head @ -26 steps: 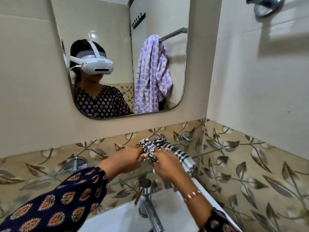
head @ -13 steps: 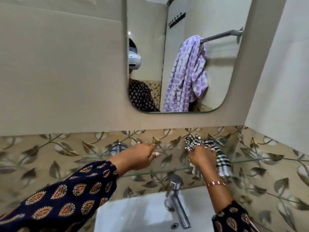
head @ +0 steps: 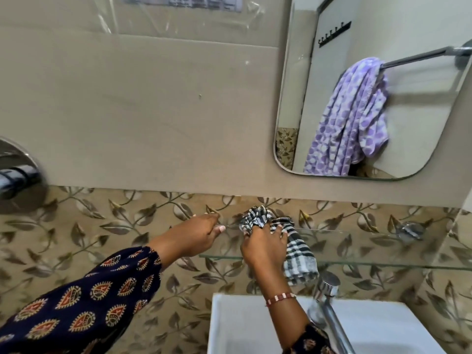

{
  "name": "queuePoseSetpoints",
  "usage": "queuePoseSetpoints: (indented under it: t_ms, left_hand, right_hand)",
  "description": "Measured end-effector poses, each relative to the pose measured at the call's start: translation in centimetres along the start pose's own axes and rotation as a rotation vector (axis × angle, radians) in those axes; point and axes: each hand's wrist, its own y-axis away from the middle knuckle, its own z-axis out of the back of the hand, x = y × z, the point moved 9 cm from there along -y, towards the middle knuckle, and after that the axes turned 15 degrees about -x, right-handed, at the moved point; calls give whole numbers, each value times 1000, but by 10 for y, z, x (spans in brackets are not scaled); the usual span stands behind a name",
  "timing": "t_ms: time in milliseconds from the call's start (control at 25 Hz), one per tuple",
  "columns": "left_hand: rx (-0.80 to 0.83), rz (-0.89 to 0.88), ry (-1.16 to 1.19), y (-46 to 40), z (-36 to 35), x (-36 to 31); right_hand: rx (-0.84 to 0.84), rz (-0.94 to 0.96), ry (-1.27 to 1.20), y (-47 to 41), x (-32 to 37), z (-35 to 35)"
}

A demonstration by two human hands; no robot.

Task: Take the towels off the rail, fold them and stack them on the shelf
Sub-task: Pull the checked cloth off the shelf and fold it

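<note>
A black-and-white checked towel (head: 297, 254) lies bunched on the glass shelf (head: 383, 263) under the mirror, one end hanging over the front edge. My right hand (head: 264, 247) presses down on it, fingers gripping the cloth. My left hand (head: 192, 235) hovers just left of the towel, fingers loosely curled and holding nothing, near the shelf's left end. In the mirror (head: 301, 98) a purple spotted towel (head: 350, 118) hangs from a metal rail (head: 421, 56).
A white washbasin (head: 242, 325) with a chrome tap (head: 329, 302) sits directly below the shelf. A chrome wall fitting (head: 15, 177) juts out at the far left. A shelf bracket (head: 408, 229) is at the right. Leaf-patterned tiles back the shelf.
The view has swung left, so the mirror now sits at the upper right. My left hand has let go of the checked towel and drawn left; my right hand stays on it.
</note>
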Motion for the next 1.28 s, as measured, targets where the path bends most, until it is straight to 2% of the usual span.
queuePoseSetpoints:
  t_ms: [120, 320, 560, 720, 840, 960, 1040, 1160, 1280]
  left_hand:
    - [-4, 43, -8, 10, 9, 26]
    - [14, 92, 11, 17, 16, 50]
    - [-3, 39, 70, 28, 25, 50]
    - [10, 80, 44, 37, 25, 62]
    - [5, 70, 62, 41, 23, 64]
    - [40, 57, 126, 44, 13, 65]
    - [61, 81, 92, 47, 7, 66]
    - [90, 158, 152, 56, 1, 56]
    - [180, 213, 333, 67, -2, 35]
  right_hand:
    - [11, 19, -4, 9, 17, -3]
    - [48, 166, -26, 22, 71, -13]
    - [46, 347, -132, 43, 79, -6]
    - [89, 224, -138, 32, 70, -5]
    - [60, 308, -86, 30, 83, -4]
    - [97, 336, -174, 50, 72, 3]
    - [155, 243, -335, 62, 55, 12]
    - [205, -22, -704, 78, 23, 37]
    - [278, -550, -1291, 87, -18, 38]
